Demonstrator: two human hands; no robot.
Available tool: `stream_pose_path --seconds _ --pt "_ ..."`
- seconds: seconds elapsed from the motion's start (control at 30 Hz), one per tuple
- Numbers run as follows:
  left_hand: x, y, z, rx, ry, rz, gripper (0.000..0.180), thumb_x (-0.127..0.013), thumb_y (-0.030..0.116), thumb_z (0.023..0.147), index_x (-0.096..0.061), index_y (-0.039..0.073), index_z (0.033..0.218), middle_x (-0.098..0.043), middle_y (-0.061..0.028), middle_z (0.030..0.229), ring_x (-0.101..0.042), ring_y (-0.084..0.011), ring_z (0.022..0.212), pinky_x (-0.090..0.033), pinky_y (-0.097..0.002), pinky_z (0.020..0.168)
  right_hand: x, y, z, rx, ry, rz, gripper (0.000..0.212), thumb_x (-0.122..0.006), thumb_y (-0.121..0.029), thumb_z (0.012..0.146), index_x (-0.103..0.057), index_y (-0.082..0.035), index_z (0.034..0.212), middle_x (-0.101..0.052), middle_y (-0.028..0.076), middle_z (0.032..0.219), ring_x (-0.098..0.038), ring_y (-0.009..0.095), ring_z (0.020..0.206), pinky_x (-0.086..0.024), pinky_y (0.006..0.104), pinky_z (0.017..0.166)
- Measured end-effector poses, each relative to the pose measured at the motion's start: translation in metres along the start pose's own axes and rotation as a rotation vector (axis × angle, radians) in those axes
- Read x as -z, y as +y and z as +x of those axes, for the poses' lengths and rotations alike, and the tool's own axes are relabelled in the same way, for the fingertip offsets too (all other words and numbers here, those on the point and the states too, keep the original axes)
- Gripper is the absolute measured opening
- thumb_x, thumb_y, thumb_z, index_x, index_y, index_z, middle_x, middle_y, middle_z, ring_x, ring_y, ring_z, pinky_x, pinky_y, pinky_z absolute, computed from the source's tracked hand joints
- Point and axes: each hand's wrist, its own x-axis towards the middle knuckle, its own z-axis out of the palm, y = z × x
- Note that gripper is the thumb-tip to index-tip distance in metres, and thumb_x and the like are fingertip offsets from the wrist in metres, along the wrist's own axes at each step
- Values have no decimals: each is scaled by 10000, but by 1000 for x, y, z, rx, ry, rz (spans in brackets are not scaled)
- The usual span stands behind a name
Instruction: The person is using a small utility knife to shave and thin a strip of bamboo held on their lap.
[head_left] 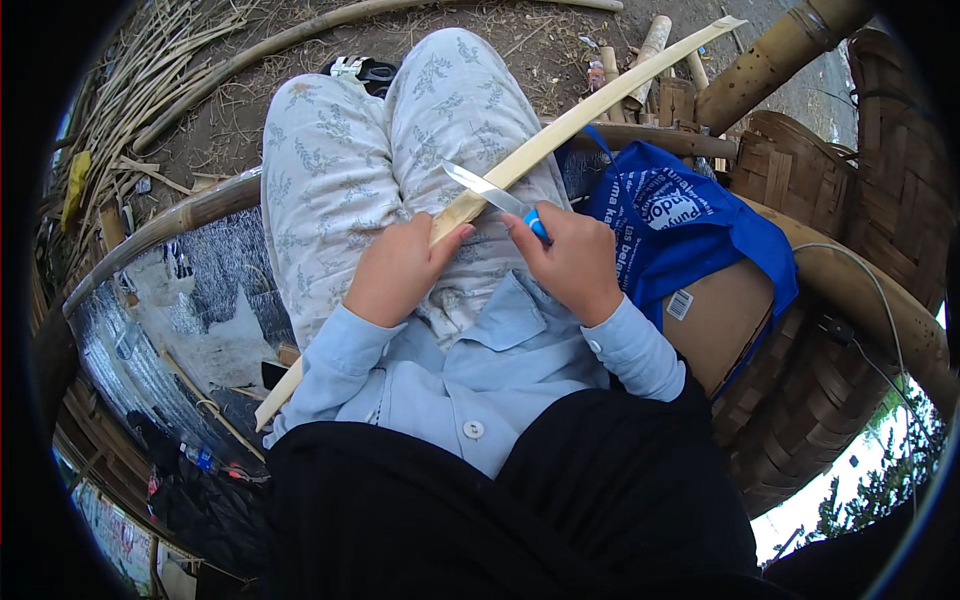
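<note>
A long, pale bamboo strip lies slantwise across my lap, from beside my left forearm up to the far right. My left hand is closed around it near the middle, thumb along the top. In my right hand is a knife with a blue and white handle, its shiny blade crossing the strip just beyond my left hand and pointing to the far left. The blade appears to rest against the strip. Most of the knife's handle is hidden by my fingers.
A blue bag with a cardboard box stands close at my right. Beyond it are woven bamboo panels and a thick bamboo pole. Silvery sheeting covers the seat at my left. Thin strips are heaped at far left.
</note>
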Motion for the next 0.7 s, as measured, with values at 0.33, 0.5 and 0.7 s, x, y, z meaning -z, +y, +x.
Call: stream_pose_path --seconds 0.33,0.5,0.7 --pt "-6 -8 -2 -74 63 56 518 -515 477 847 -499 -15 685 -550 -217 594 -554 -391 569 -431 -457 513 -1 0 -2 13 -51 46 428 -586 -391 819 -500 -55 568 -487 124 469 -507 312 423 -365 397 397" --pt "-6 -6 -3 -76 85 95 516 -516 476 847 -497 -17 695 -551 -220 594 -555 -391 572 -428 -459 512 21 22 18 -201 13 -28 438 -574 -369 834 -503 -52 540 -478 127 448 -508 322 415 -370 408 390" --pt "-6 -7 0 -49 61 71 511 -511 469 852 -502 -20 706 -551 -223 600 -550 -396 574 -423 -462 512 5 6 4 -43 -104 42 422 -572 -381 832 -502 -49 581 -513 135 512 -522 329 464 -376 397 419"
